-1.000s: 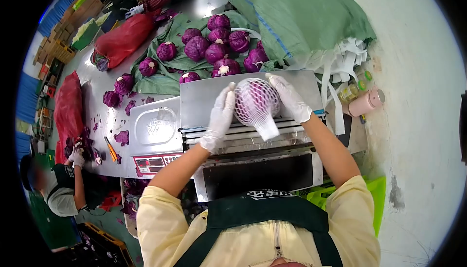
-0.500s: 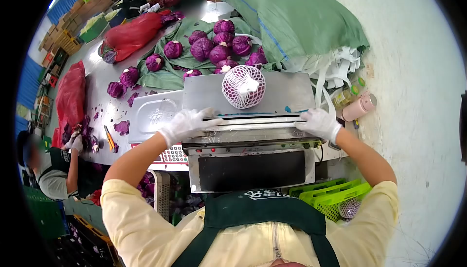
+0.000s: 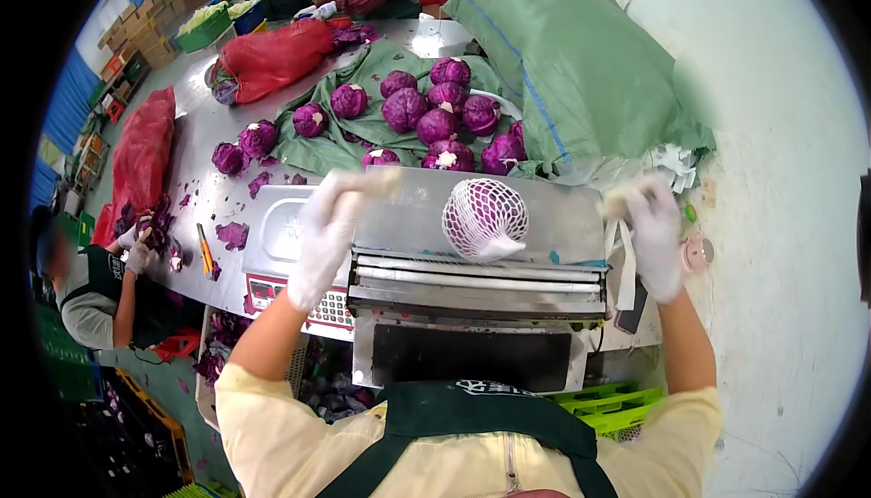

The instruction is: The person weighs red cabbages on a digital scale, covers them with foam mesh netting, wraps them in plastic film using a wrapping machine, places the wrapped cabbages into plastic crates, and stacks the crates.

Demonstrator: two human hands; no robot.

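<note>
A purple cabbage in a white foam net [image 3: 486,215] lies on the metal top of the wrapping machine [image 3: 408,212], with the net's gathered end towards me. To its left, my gloved left hand [image 3: 328,230] is raised, fingers closed and blurred. My gloved right hand [image 3: 655,237] is raised near the machine's right edge, also closed and blurred. Neither hand touches the cabbage. What their fingers grip is too smeared to make out. White rollers [image 3: 476,280] run across the machine's front.
A scale [image 3: 272,235] stands left of the machine. Behind are loose purple cabbages [image 3: 404,110] on green cloth and a large green sack [image 3: 581,63]. Red net sacks [image 3: 277,58], an orange-handled tool [image 3: 206,251] and a co-worker [image 3: 95,294] are left; a pink bottle [image 3: 697,253] is right.
The netted cabbage was first between both hands, then set on the machine's top. Both hands went down to the rollers and have since risen and moved away from me, either side of the cabbage.
</note>
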